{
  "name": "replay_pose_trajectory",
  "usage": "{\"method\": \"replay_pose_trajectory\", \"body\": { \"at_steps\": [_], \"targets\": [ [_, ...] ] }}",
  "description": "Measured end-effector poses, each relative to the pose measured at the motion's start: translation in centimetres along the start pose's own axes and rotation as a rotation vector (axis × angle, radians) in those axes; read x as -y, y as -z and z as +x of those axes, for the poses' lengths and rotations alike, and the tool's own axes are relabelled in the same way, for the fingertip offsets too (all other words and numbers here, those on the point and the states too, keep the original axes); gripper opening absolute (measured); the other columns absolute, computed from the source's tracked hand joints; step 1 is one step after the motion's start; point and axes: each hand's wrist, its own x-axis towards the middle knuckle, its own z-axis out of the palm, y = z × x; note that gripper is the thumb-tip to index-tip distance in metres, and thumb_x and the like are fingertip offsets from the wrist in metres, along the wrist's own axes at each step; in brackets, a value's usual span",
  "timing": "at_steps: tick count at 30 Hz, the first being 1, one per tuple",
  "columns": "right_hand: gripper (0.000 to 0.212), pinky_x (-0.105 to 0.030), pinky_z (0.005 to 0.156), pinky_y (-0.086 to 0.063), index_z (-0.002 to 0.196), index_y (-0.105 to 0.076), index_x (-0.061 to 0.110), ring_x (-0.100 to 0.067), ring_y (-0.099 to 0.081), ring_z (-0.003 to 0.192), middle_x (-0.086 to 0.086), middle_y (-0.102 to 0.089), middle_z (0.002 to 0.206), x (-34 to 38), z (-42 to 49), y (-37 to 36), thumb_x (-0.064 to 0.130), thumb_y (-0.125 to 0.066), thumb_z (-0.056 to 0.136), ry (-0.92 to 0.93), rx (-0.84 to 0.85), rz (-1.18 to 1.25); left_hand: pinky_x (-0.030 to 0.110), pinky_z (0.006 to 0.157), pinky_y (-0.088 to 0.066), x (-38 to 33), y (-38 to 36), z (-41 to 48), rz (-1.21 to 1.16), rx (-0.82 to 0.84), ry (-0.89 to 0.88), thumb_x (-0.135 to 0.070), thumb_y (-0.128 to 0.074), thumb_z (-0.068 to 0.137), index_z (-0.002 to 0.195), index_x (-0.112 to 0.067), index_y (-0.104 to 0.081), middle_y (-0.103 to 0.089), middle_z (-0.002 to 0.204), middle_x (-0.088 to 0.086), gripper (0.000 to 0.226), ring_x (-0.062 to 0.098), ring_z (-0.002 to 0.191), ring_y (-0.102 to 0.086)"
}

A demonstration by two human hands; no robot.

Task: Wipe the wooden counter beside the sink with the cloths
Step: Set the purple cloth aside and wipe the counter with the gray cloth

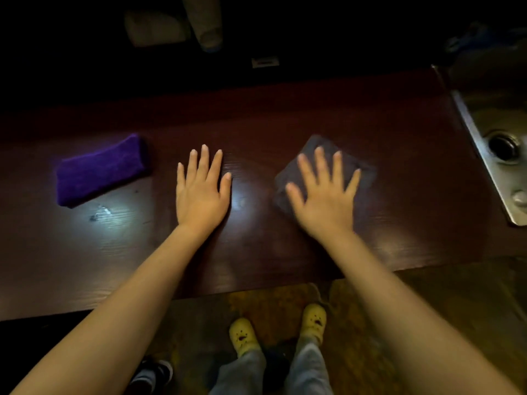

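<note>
A: What sits nearest the camera?

B: Two feet in yellow perforated clogs (313,319) under pale blue trouser legs, standing on a mottled brown floor (427,295). A dark shoe with white stripes (155,373) shows at the lower left.

A: And above that?

B: Two bare forearms reach over the near edge of the dark reddish-brown wooden counter (256,260), which carries pale glare patches.

A: The left hand?

B: The left hand (201,192) lies flat, palm down, on bare wood near the middle of the counter. Its fingers are straight and close together, with the thumb a little apart. It holds nothing.

A: The right one?

B: The right hand (325,195) presses palm down on a folded dark grey cloth (363,172), fingers spread wide across it. It is slightly blurred. The cloth lies flat on the counter, with its corners showing beyond the fingertips and thumb.

A: Is there another cloth?

B: A folded purple fuzzy cloth (99,171) lies on the counter well to the left of the left hand, untouched.

A: Where is the sink?

B: The stainless steel sink (496,172) is set at the counter's right end, with its round drain (504,146) visible, well apart from the grey cloth.

A: Farther back?

B: Mostly darkness; a small pale rectangular fitting (265,62) and some dim pale shapes I cannot identify.
</note>
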Motion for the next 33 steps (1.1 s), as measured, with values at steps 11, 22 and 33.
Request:
{"method": "replay_pose_trajectory", "body": {
  "at_steps": [11, 22, 33],
  "targets": [
    [0.063, -0.062, 0.111, 0.003, 0.145, -0.024, 0.036, -0.028, -0.003, 0.146, 0.003, -0.016, 0.158, 1.3, 4.7, -0.2, 0.061, -0.032, 0.088, 0.200, 0.097, 0.061, 0.044, 0.117, -0.003, -0.2, -0.2, -0.2, 0.068, -0.008, 0.012, -0.044, -0.021, 0.092, 0.144, -0.023, -0.020, -0.016, 0.156, 0.006, 0.056, 0.021, 0.144, -0.006],
    [0.059, -0.058, 0.112, 0.004, 0.144, -0.023, 0.040, -0.024, -0.001, 0.146, 0.007, -0.013, 0.158, 7.1, 15.8, -1.8, 0.062, -0.030, 0.089, 0.432, 0.157, 0.042, 0.040, 0.117, -0.005, 0.1, -0.5, -0.1, 0.056, -0.052, 0.037, -0.048, -0.022, 0.089, 0.144, -0.015, -0.022, -0.020, 0.155, 0.004, 0.064, 0.016, 0.144, -0.010],
    [0.060, -0.060, 0.113, 0.002, 0.144, -0.021, 0.039, -0.024, 0.000, 0.146, 0.006, -0.010, 0.159, -11.5, 16.2, 1.7, 0.062, -0.026, 0.090, 0.034, 0.101, 0.040, 0.046, 0.117, -0.003, -0.7, 0.1, 0.3, 0.020, 0.028, 0.094, -0.051, -0.022, 0.085, 0.143, -0.029, -0.024, -0.016, 0.156, 0.004, 0.063, 0.020, 0.144, -0.006]
  ]
}}
